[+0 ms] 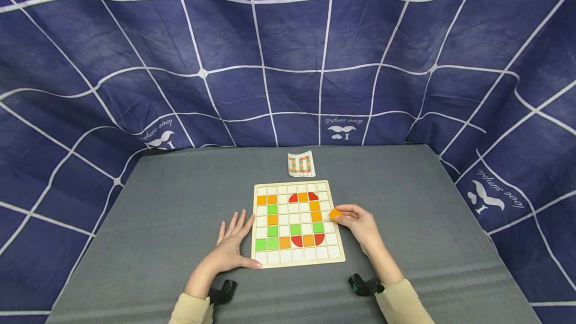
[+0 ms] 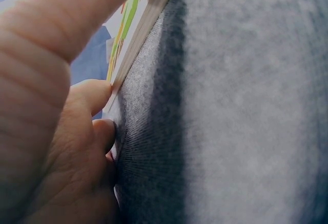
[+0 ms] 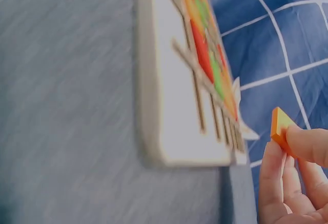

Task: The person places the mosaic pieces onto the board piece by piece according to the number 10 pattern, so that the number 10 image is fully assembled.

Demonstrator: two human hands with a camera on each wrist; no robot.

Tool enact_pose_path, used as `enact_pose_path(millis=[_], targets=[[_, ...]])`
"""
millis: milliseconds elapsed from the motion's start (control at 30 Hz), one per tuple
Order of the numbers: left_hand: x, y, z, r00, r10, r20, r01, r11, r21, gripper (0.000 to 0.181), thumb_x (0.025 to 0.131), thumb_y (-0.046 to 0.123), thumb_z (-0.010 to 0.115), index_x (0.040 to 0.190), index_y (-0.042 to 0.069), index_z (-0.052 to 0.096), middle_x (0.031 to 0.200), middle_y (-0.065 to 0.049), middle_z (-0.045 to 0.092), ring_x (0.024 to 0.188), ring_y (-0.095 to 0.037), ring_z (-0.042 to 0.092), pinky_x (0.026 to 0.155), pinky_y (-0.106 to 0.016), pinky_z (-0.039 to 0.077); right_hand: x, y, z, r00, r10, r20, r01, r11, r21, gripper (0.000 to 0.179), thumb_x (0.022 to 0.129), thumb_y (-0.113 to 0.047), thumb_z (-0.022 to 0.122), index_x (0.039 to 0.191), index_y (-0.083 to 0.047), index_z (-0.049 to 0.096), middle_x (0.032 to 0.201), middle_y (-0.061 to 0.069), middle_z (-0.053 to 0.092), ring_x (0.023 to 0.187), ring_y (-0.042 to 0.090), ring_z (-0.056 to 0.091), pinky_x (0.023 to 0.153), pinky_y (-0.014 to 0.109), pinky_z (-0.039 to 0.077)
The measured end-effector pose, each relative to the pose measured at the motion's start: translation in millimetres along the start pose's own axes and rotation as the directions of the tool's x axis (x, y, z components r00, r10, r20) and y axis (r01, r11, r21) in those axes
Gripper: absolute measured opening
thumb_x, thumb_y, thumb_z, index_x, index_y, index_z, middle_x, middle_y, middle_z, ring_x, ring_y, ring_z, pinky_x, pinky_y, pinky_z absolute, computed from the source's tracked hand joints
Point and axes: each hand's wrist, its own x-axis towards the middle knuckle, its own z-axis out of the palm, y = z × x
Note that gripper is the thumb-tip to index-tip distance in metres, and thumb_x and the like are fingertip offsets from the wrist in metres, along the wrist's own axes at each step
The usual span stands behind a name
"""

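A square wooden grid board (image 1: 299, 263) lies on the grey table, with orange and green square tiles and red quarter-round tiles in some of its cells. Between thumb and fingers, my right hand (image 1: 360, 224) pinches an orange square tile (image 1: 334, 214) over the board's right edge; the right wrist view also shows this orange tile (image 3: 280, 126) at the fingertips. My left hand (image 1: 229, 249) is spread at the board's left side, thumb at the lower left corner and fingertips by the left edge. In the left wrist view the fingers (image 2: 95, 96) touch the board's side.
Behind the board lies a small paper card (image 1: 301, 164) printed with a coloured grid pattern. The grey cloth-covered table (image 1: 193, 189) reaches back to a blue curtain (image 1: 288, 54) with white lines. Black wrist-worn devices (image 1: 223, 292) sit near both sleeves.
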Motion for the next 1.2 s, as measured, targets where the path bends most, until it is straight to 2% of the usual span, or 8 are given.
enact_pose_path(millis=[100,233,400,567,733,933,1067,1200], targets=[[-0.3,-0.1,0.1,1.0,-0.001,0.001,0.001,1.0,0.001,0.133,0.056,0.048,0.093,0.158,0.011,0.017,0.165,-0.021,0.002,0.152,-0.043,-0.005,0.117,-0.062,-0.012,1.6,-6.0,7.3,0.999,-0.008,0.031,0.007,0.999,0.044,0.03,0.086,-0.004,0.073,0.115,0.002,0.068,0.104,0.011,0.073,0.086,0.006,0.067,0.077,0.02,0.056],[-1.1,-0.3,0.2,1.0,0.003,-0.003,-0.003,1.0,-0.002,0.133,0.056,0.048,0.093,0.158,0.01,0.018,0.165,-0.021,0.003,0.152,-0.042,-0.004,0.117,-0.062,-0.011,3.9,-13.0,19.7,0.998,-0.024,0.064,0.019,0.997,0.073,0.028,0.087,-0.002,0.071,0.115,0.004,0.069,0.107,0.017,0.073,0.087,0.008,0.069,0.079,0.024,0.058],[-1.3,-1.0,-0.7,1.0,0.009,0.001,-0.009,1.0,0.0,0.132,0.057,0.047,0.093,0.158,0.009,0.017,0.165,-0.021,0.002,0.152,-0.043,-0.005,0.117,-0.062,-0.012,7.4,-20.2,40.3,0.994,-0.047,0.095,0.045,0.999,0.029,0.022,0.087,-0.004,0.071,0.109,0.0,0.073,0.103,0.016,0.074,0.088,0.014,0.071,0.078,0.028,0.059],[-0.3,-1.7,-1.2,1.0,0.003,0.016,-0.003,1.0,-0.005,0.133,0.057,0.049,0.093,0.158,0.01,0.015,0.165,-0.02,0.0,0.152,-0.042,-0.007,0.117,-0.062,-0.014,11.4,-23.4,61.2,0.982,-0.103,0.158,0.116,0.991,-0.072,0.013,0.086,-0.003,0.072,0.099,-0.003,0.075,0.094,0.012,0.076,0.081,0.015,0.072,0.073,0.025,0.057],[0.1,-2.2,-0.6,1.0,0.003,0.012,-0.003,1.0,-0.005,0.133,0.056,0.049,0.093,0.158,0.01,0.016,0.165,-0.02,0.001,0.152,-0.042,-0.006,0.117,-0.062,-0.013,12.1,-24.8,75.1,0.961,-0.176,0.215,0.225,0.946,-0.233,0.01,0.085,-0.002,0.072,0.094,-0.006,0.075,0.088,0.009,0.076,0.075,0.01,0.069,0.066,0.022,0.053],[-0.2,-1.6,0.1,1.0,0.004,0.0,-0.004,1.0,0.0,0.133,0.056,0.048,0.093,0.158,0.01,0.018,0.165,-0.021,0.003,0.152,-0.042,-0.005,0.117,-0.062,-0.012,13.1,-26.5,82.7,0.944,-0.233,0.233,0.309,0.873,-0.378,0.011,0.086,-0.003,0.071,0.09,-0.011,0.077,0.087,0.004,0.075,0.072,0.008,0.066,0.066,0.023,0.054],[-0.5,-0.9,-0.6,1.0,0.002,-0.002,-0.002,1.0,-0.002,0.133,0.055,0.048,0.094,0.158,0.01,0.019,0.165,-0.02,0.003,0.153,-0.041,-0.004,0.118,-0.061,-0.011,13.6,-28.2,85.9,0.933,-0.262,0.245,0.347,0.835,-0.428,0.01,0.085,-0.002,0.073,0.088,-0.01,0.078,0.085,0.004,0.075,0.067,0.006,0.062,0.064,0.023,0.052],[0.3,-0.4,-1.4,1.0,-0.004,0.005,0.004,1.0,-0.009,0.133,0.055,0.048,0.094,0.158,0.011,0.018,0.165,-0.019,0.002,0.153,-0.041,-0.005,0.118,-0.061,-0.012,12.9,-28.7,87.8,0.929,-0.277,0.246,0.363,0.814,-0.453,0.009,0.084,-0.002,0.074,0.086,-0.01,0.078,0.084,0.004,0.075,0.066,0.006,0.06,0.062,0.022,0.051]])
